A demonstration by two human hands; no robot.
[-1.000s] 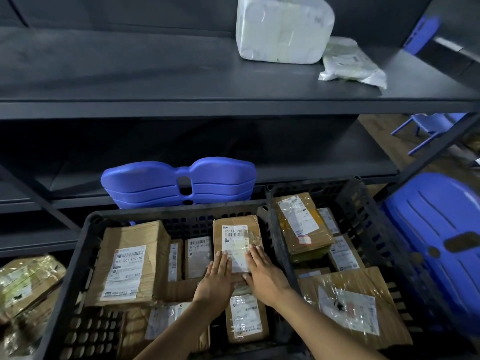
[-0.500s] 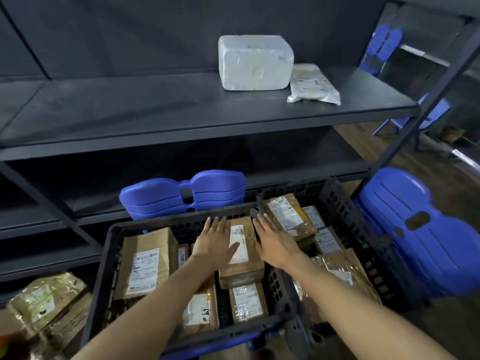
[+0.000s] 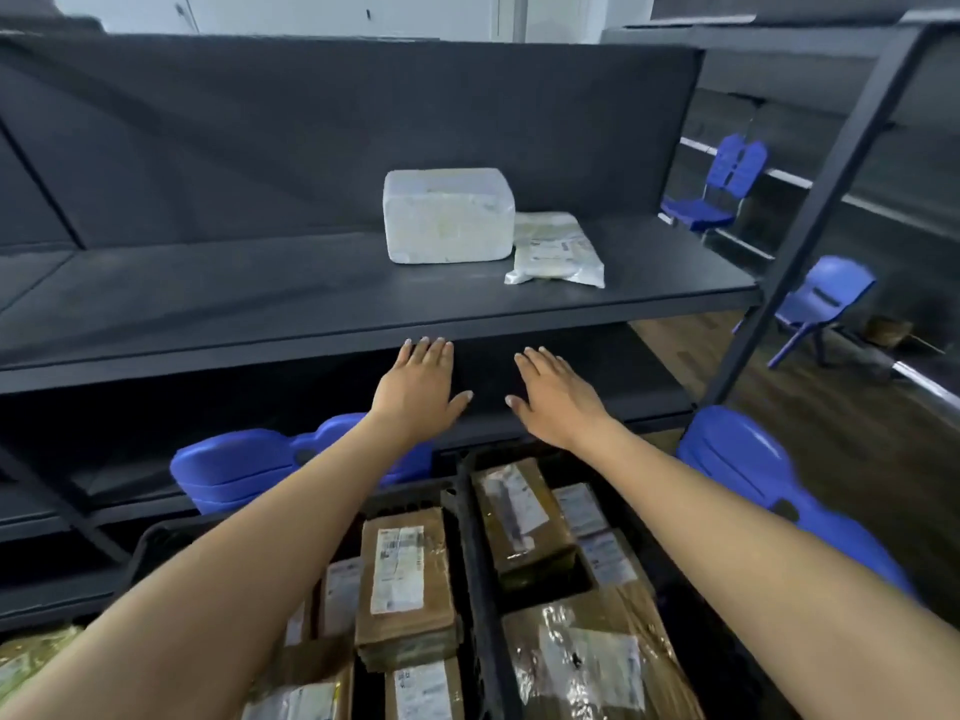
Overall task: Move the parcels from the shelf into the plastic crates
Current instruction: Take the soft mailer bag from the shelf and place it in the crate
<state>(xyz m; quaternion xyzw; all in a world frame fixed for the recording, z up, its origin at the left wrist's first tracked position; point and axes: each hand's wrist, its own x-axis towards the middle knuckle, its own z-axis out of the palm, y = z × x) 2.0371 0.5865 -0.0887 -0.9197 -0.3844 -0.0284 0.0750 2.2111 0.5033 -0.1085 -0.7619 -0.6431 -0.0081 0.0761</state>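
On the dark shelf [image 3: 260, 304] a white foam box parcel [image 3: 448, 215] stands beside a flat white plastic mailer [image 3: 557, 250] at its right. My left hand [image 3: 422, 387] and my right hand [image 3: 555, 396] are raised, palms down, fingers apart and empty, just below the shelf's front edge and under the two parcels. Beneath my arms, two black plastic crates [image 3: 470, 511] sit side by side, filled with several brown cardboard parcels with white labels, such as one [image 3: 402, 574] in the left crate and one [image 3: 522, 517] in the right crate.
A blue plastic chair back [image 3: 249, 467] lies behind the left crate on a lower shelf. Another blue chair [image 3: 769, 475] stands at the right of the crates, and more blue chairs [image 3: 826, 304] stand further off. A shelf upright [image 3: 810, 215] slants at right. Taped parcels [image 3: 31, 662] lie at bottom left.
Both hands have let go of the brown parcel in the left crate and risen up and forward to the shelf edge. The view has tilted upward.
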